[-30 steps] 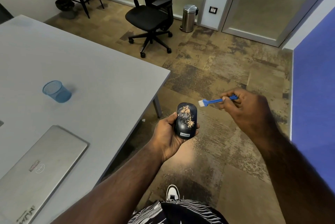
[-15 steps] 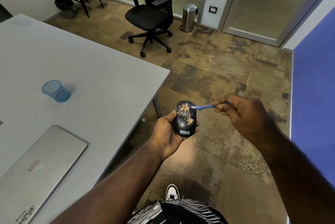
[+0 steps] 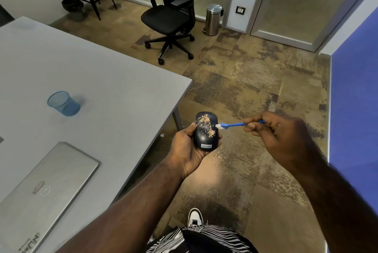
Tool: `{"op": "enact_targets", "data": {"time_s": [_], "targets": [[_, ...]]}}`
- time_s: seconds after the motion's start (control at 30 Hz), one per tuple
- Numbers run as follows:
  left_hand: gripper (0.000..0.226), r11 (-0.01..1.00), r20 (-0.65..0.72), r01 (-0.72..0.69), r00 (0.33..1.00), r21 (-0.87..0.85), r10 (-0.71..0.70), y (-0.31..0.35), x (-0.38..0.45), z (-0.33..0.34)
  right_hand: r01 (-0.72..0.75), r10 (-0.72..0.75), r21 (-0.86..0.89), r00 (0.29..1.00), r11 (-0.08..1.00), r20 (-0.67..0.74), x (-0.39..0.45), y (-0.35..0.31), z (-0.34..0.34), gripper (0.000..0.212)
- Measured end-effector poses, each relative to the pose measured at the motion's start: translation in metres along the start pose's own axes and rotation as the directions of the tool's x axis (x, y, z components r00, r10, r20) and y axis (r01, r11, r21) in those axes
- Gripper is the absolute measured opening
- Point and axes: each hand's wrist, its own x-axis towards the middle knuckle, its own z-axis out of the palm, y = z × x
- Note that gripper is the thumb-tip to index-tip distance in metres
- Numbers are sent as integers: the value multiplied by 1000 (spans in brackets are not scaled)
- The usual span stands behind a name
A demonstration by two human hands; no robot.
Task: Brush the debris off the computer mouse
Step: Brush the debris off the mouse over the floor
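Observation:
A black computer mouse (image 3: 204, 136) lies in the palm of my left hand (image 3: 187, 148), held over the floor just past the table's corner. Tan crumbs of debris (image 3: 205, 123) cover its upper half. My right hand (image 3: 280, 138) pinches a small blue brush (image 3: 235, 125) by its handle. The brush's white bristles touch the right edge of the mouse, beside the debris.
A grey table (image 3: 102, 89) on the left carries a blue mesh cup (image 3: 63, 103) and a shut silver laptop (image 3: 45, 189). Debris specks lie on the carpet (image 3: 221, 158) below the mouse. A black office chair (image 3: 169, 17), a steel bin (image 3: 212, 19) and a blue wall (image 3: 356, 89) stand around.
My right hand brought the brush leftward from open air to the mouse's right edge. The mouse and left hand stayed almost still.

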Motion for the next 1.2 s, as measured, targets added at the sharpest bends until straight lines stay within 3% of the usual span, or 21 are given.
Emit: {"op": "enact_targets", "data": {"time_s": [0.23, 0.4, 0.6, 0.77, 1.2], "targets": [[46, 999, -28, -22, 999, -23, 21, 0, 1, 6, 74, -68, -93, 996, 993, 65, -5, -3, 1, 19], [51, 1000, -12, 1, 1000, -23, -1, 0, -1, 9, 84, -84, -94, 996, 992, 10, -6, -3, -1, 18], [44, 997, -33, -32, 999, -68, 30, -1, 3, 10, 74, -70, -75, 996, 994, 56, -9, -3, 1, 19], [49, 999, -21, -22, 1000, -34, 21, -1, 2, 11, 92, -94, -111, 995, 990, -15, -10, -2, 0, 20], [48, 996, -38, -38, 999, -84, 35, 0, 4, 17, 28, -29, 33, 999, 999, 36, -24, -16, 16, 22]]}}
